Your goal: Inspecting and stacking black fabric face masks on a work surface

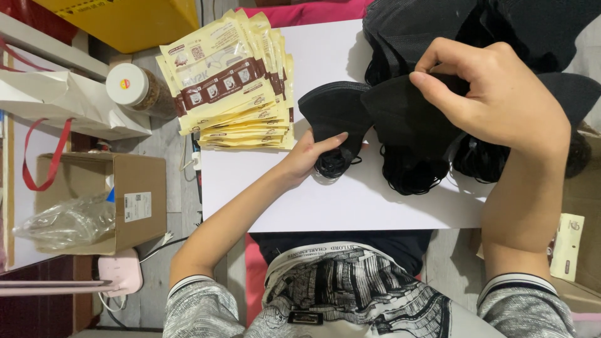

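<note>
Taking the white board (375,206) as the landmark: off its left edge a cardboard box (134,200) sits on the floor with a crumpled clear bag (69,222) in it, and a white-lidded jar (128,84) stands farther up. On the board's upper left corner lies a fanned stack of yellow packets (231,81). Near the board's middle the left hand (310,156) grips 1 folded black mask (335,112), thumb across its lower edge. Just right of it, the right hand (494,94) pinches another black mask (407,122), fingers curled tight. A heap of masks (438,28) covers the board's upper right corner.
</note>
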